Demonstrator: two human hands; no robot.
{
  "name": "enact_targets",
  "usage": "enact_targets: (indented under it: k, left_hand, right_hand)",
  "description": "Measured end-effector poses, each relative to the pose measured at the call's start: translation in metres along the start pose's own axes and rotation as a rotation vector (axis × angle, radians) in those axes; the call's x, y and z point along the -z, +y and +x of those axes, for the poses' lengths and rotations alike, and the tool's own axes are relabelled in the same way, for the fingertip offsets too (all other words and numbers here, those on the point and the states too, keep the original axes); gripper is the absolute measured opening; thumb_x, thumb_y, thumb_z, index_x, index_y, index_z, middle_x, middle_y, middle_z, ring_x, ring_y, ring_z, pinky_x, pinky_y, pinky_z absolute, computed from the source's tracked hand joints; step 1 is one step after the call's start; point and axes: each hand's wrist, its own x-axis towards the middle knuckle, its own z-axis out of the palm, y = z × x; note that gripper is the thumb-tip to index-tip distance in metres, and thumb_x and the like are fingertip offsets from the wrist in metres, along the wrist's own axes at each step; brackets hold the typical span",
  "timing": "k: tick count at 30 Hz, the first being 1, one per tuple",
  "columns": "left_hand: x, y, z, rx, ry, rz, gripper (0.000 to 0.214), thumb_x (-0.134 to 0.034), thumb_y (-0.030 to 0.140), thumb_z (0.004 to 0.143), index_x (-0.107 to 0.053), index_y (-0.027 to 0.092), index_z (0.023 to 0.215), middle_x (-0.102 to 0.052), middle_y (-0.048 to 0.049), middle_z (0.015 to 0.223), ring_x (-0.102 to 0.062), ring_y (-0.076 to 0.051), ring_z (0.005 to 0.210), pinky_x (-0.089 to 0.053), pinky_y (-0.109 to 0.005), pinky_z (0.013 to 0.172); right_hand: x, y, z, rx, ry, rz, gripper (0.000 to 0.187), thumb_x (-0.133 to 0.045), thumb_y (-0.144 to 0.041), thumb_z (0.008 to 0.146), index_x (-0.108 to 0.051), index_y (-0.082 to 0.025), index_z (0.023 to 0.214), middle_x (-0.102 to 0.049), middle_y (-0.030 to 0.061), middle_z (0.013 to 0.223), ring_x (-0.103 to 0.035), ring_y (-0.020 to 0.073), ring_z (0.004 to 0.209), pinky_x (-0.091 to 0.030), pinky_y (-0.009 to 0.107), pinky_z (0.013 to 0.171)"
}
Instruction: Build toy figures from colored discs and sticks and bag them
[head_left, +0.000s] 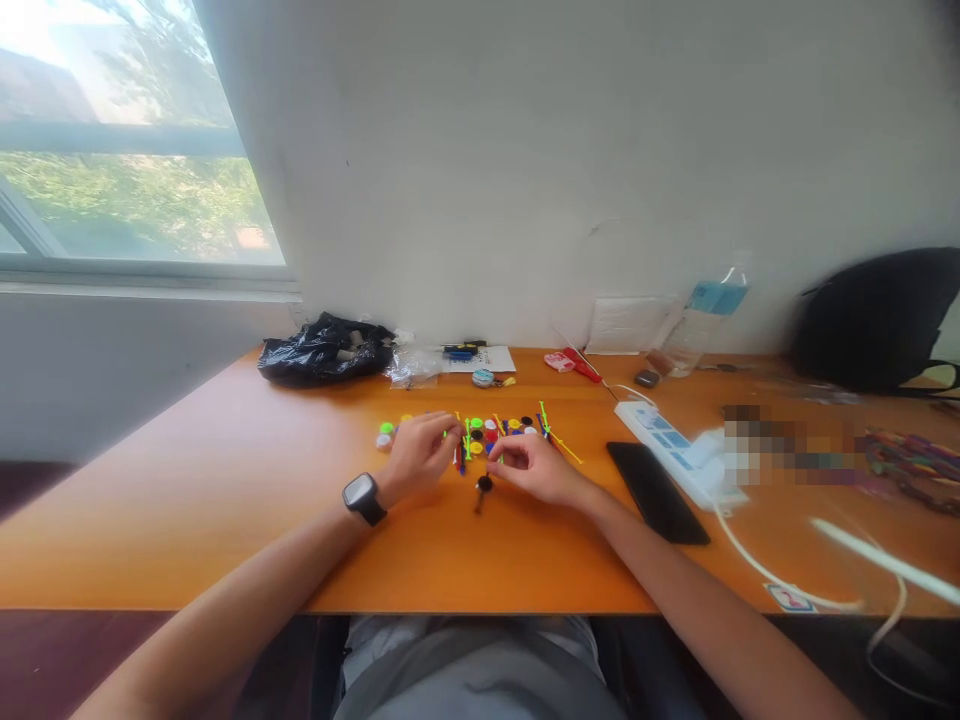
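My left hand (421,452), with a black watch on its wrist, rests over the left part of a group of small coloured pieces. Its fingers are curled together, and what they hold, if anything, is hidden. Thumb and forefinger of my right hand (541,470) meet in a pinch at the near edge of the group; anything between them is too small to name. Just below those fingertips is a small black round piece (484,484). Round yellow, red, green, black and white pieces lie between the hands, among thin coloured plastic sticks (545,420). A white round piece (384,441) lies left of my left hand.
To the right are a black phone (656,492) and a white power strip (667,450) with cables. Along the wall stand a black plastic bag (322,352), a small round tin-like item (484,378), red-handled tool (583,366), clear bottle (694,335) and black backpack (874,320).
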Motion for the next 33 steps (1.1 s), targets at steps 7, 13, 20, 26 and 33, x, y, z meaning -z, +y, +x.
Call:
enact_targets:
  k: [7,13,20,26,33]
  left_hand:
    - [0.001,-0.002,0.002,-0.073,-0.108,0.031,0.035,-0.045,0.021,0.102,-0.065,0.020,0.073,-0.066,-0.0033,0.074,-0.057,-0.015,0.068,-0.041,-0.026,0.068]
    - [-0.006,-0.006,0.001,-0.172,-0.176,0.048,0.029,-0.048,0.016,0.100,-0.065,0.019,0.076,-0.068,-0.0032,0.076,-0.056,-0.014,0.067,-0.037,-0.027,0.065]
    - [-0.012,-0.005,-0.001,-0.202,-0.190,0.034,0.030,-0.048,0.018,0.102,-0.067,0.019,0.080,-0.066,-0.0027,0.072,-0.054,-0.014,0.066,-0.036,-0.026,0.063]
    - [-0.012,-0.003,-0.002,-0.204,-0.192,0.026,0.030,-0.048,0.019,0.102,-0.070,0.019,0.082,-0.068,-0.0034,0.075,-0.056,-0.014,0.067,-0.038,-0.026,0.064]
    - [-0.011,-0.002,-0.002,-0.195,-0.207,0.029,0.030,-0.048,0.019,0.103,-0.069,0.019,0.081,-0.068,-0.0026,0.074,-0.054,-0.013,0.066,-0.037,-0.026,0.064]
  right_hand:
    - [-0.004,0.005,0.000,0.018,0.023,-0.013,0.031,-0.069,-0.048,0.090,-0.070,-0.018,0.085,-0.047,-0.0043,0.062,-0.039,0.0119,0.058,-0.029,0.026,0.056]
    - [-0.005,0.012,0.002,0.030,0.051,-0.066,0.029,-0.068,-0.047,0.092,-0.071,-0.019,0.086,-0.049,-0.0038,0.063,-0.041,0.0126,0.059,-0.030,0.026,0.056]
    - [-0.007,0.015,0.002,0.058,0.034,-0.125,0.019,-0.070,-0.037,0.089,-0.075,-0.018,0.089,-0.050,-0.0038,0.063,-0.042,0.0118,0.060,-0.030,0.025,0.056]
    - [-0.008,0.017,0.002,0.069,0.019,-0.117,0.021,-0.071,-0.038,0.090,-0.077,-0.018,0.090,-0.051,-0.0036,0.062,-0.043,0.0117,0.059,-0.031,0.025,0.056]
    - [-0.008,0.012,0.002,0.084,-0.014,-0.110,0.023,-0.074,-0.040,0.088,-0.077,-0.017,0.086,-0.053,-0.0028,0.063,-0.043,0.0119,0.060,-0.032,0.025,0.056]
